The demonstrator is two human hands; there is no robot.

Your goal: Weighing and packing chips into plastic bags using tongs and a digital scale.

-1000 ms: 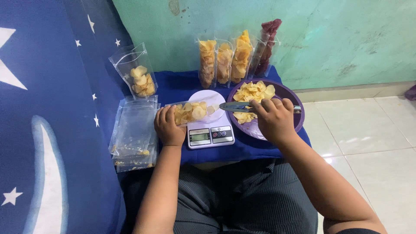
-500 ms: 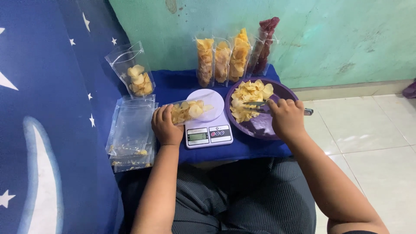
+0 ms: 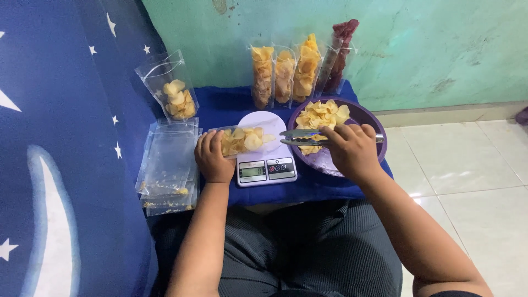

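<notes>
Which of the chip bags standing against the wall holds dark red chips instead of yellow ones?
The rightmost bag in the row; the three bags left of it hold yellow chips.

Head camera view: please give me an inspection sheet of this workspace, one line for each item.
Surface: small table with blue cloth, crowded.
Job's things: clear pouch of chips held on its side over the white kitchen scale; metal tongs above the purple bowl of chips.
Clutter: stack of empty clear pouches; one part-filled pouch; three filled chip pouches and one dark red pouch at the wall.
Hands: left hand grips the pouch; right hand grips the tongs.
Cables: nothing seen.
Surroundings: blue star-printed fabric, green wall, white tiled floor.
</notes>
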